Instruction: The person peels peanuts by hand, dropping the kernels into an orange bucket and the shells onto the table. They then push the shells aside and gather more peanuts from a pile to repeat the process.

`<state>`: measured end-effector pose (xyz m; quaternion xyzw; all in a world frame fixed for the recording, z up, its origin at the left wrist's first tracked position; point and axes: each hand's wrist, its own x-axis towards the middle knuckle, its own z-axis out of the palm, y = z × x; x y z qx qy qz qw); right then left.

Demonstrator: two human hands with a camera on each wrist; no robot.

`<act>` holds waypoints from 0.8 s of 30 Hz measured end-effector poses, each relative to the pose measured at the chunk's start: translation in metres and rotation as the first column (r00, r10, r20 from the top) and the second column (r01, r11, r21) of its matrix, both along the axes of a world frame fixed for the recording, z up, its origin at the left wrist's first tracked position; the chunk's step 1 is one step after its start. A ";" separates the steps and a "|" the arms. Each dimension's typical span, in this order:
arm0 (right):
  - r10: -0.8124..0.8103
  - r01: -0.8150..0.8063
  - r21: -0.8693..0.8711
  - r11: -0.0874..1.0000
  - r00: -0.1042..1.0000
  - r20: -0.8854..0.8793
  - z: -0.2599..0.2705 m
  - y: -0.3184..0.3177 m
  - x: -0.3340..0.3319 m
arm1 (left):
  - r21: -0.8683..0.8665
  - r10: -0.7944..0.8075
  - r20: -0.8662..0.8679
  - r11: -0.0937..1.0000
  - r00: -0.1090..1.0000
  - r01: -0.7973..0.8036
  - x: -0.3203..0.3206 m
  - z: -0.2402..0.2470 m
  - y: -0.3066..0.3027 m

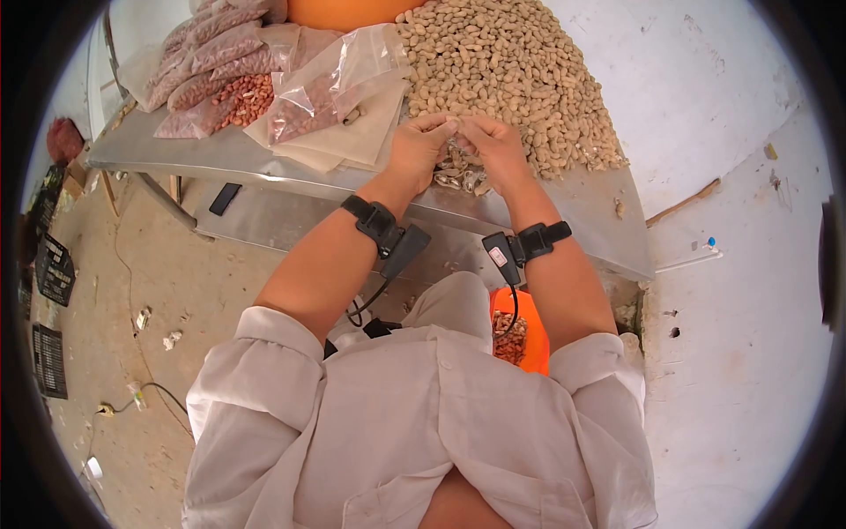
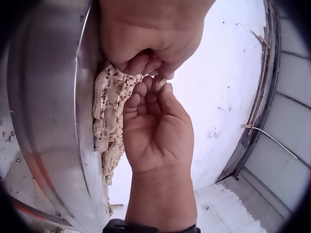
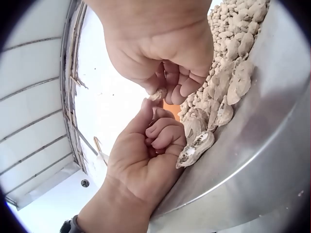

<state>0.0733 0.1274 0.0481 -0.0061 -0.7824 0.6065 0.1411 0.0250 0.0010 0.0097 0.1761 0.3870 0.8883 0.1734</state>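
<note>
In the head view, the left hand and right hand meet at the table's near edge. Between their fingertips is a small pale peanut, pinched from both sides. In the left wrist view, the left hand is large at the top; the right hand shows its palm below, fingers curled. A peanut pile lies just beyond the hands. Opened shells lie by the metal edge, beneath the hands.
Bags of reddish kernels and a clear plastic bag lie on the metal table, left of the pile. An orange container stands at the back. Below the table, an orange bucket holds reddish pieces beside the person's leg.
</note>
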 end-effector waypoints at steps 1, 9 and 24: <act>0.010 -0.010 0.007 1.000 1.000 0.009 -0.003 0.002 -0.001 | -0.011 0.009 0.004 1.000 1.000 -0.009 0.001 0.000 0.000; -0.033 0.027 0.211 0.977 0.999 0.025 -0.004 0.005 0.004 | -0.085 0.020 -0.123 0.996 0.992 -0.030 0.002 -0.003 0.005; -0.160 0.112 -0.426 0.898 0.984 -0.080 -0.019 -0.026 0.002 | 0.027 -0.066 -0.068 0.997 0.996 0.068 -0.001 -0.002 0.001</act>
